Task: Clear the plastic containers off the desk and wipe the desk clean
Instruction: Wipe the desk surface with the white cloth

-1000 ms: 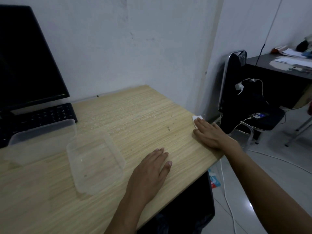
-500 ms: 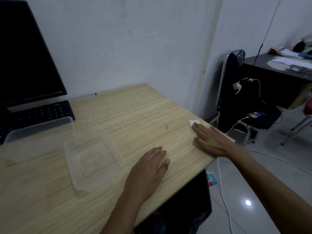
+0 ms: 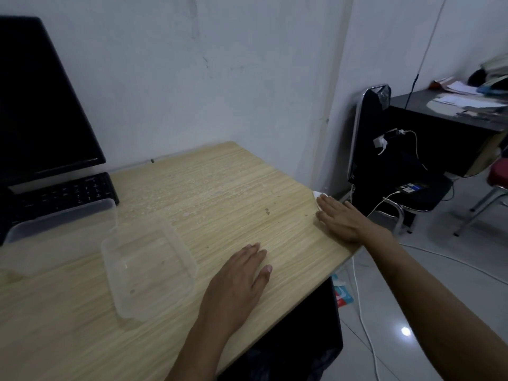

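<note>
Wiping under way, judging by the right hand [image 3: 343,220] pressed flat, fingers straight and together, on a small white cloth or tissue [image 3: 319,194] at the right edge of the pale wood-grain desk [image 3: 225,193]; only a corner of the white wipe peeking out past the fingertips. Left hand [image 3: 237,283] laid flat and relaxed on the desktop near the front edge, fingers straight, holding nothing. Clearing not yet done: shallow clear plastic container [image 3: 148,273] lying just left of the left hand, and a taller frosted plastic tub [image 3: 59,237] behind it, touching or nearly touching the black keyboard [image 3: 63,195].

Next move, probably: sweep the wipe inward across the crumbs and pale specks [image 3: 192,199] scattered mid-desk, or lift both containers away first so nothing gets pushed against them. Calls for steady downward pressure and a path short of the clear container, light enough to skid if nudged.

Surface: light laminate with darker spots near the centre, dusty patches toward the wall. Black monitor [image 3: 41,105] standing at far left above the keyboard. Plain white wall behind. To the right, a black chrome-framed chair [image 3: 384,166] with a white charging cable [image 3: 384,199], a dark desk with papers [image 3: 453,105] beyond, grey tiled floor [image 3: 439,270] below.
</note>
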Demonstrator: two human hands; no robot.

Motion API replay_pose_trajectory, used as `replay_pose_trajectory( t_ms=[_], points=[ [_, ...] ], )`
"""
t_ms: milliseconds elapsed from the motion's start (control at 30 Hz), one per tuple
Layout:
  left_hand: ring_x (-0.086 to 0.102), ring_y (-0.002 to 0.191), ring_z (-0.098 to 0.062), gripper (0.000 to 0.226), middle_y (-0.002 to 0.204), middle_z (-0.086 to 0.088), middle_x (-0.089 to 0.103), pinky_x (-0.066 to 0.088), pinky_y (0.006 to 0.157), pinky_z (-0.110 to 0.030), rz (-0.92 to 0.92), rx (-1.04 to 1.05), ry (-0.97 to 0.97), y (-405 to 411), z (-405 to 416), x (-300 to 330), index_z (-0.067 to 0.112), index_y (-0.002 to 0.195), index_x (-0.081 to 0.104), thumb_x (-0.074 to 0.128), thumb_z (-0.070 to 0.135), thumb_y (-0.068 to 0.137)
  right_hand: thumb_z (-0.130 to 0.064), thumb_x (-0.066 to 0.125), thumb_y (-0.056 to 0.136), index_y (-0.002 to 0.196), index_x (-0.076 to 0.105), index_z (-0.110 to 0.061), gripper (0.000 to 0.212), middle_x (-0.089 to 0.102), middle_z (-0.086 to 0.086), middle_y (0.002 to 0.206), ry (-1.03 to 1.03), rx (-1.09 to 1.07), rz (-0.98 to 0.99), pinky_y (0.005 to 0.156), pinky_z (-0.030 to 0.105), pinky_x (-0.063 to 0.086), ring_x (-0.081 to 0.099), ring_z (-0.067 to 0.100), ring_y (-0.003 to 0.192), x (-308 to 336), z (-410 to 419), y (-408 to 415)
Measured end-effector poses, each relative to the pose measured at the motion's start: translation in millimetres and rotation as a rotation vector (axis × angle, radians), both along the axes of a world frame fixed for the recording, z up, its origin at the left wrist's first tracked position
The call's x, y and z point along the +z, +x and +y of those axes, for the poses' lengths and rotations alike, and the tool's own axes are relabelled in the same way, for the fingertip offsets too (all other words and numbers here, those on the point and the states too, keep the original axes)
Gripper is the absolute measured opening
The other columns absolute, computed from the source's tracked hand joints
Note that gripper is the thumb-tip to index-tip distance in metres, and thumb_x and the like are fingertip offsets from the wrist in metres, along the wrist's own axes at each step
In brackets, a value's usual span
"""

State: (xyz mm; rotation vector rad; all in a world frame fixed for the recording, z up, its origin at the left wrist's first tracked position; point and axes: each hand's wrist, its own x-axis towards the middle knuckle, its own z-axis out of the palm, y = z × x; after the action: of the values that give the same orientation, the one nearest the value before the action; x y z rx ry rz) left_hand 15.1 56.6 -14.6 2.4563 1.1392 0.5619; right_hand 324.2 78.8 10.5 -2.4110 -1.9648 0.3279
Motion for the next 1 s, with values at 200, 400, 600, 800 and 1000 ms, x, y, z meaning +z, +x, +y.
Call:
replay_pose_trajectory(
  t_ms=[200,400,600,800,1000],
  points=[
    [0.014,0.140,0.009,0.050,0.154,0.022,0.025,0.003,0.108,-0.006,-0.006,0.012,0.030,2,1,-1,0.033,0.146,0.037,0.028,0.050,0.100,-0.046,0.018,0.102,0.154,-0.002,-0.018,0.062,-0.006,-0.002,0.161,0.004,0.041,-0.026,0.119,0.038,-0.003,-0.004,0.008,0.147,0,-22,-16],
    [0.015,0.141,0.008,0.050,0.154,0.021,0.026,0.007,0.110,-0.010,0.008,0.017,0.047,2,0,-4,0.033,0.146,0.037,0.029,0.051,0.100,-0.049,0.018,0.102,0.153,-0.007,-0.020,0.063,-0.010,-0.003,0.160,-0.009,0.144,-0.014,0.117,0.034,-0.007,-0.007,0.007,0.146,0,-49,-42],
    [0.017,0.141,0.004,0.049,0.154,0.019,0.027,0.012,0.111,-0.014,0.003,0.012,0.044,0,0,0,0.030,0.146,0.037,0.031,0.048,0.101,-0.048,0.018,0.102,0.152,-0.008,-0.022,0.062,-0.010,-0.005,0.160,-0.017,0.225,-0.022,0.115,0.031,-0.009,-0.009,0.003,0.145,3,-62,-76],
    [0.020,0.141,0.001,0.048,0.154,0.014,0.030,0.013,0.111,-0.014,0.001,0.008,0.082,2,0,1,0.027,0.145,0.040,0.032,0.045,0.101,-0.043,0.018,0.103,0.153,-0.007,-0.021,0.060,-0.011,-0.007,0.160,-0.016,0.305,-0.108,0.116,0.032,-0.010,-0.010,0.002,0.145,3,-69,-112],
    [0.020,0.142,0.000,0.049,0.155,0.011,0.030,0.011,0.111,-0.014,-0.007,0.002,0.091,1,-2,4,0.024,0.147,0.037,0.032,0.043,0.102,-0.041,0.018,0.103,0.153,-0.006,-0.021,0.059,-0.010,-0.007,0.160,-0.028,0.311,-0.118,0.116,0.033,-0.009,-0.009,0.002,0.145,5,-72,-125]
  ],
)
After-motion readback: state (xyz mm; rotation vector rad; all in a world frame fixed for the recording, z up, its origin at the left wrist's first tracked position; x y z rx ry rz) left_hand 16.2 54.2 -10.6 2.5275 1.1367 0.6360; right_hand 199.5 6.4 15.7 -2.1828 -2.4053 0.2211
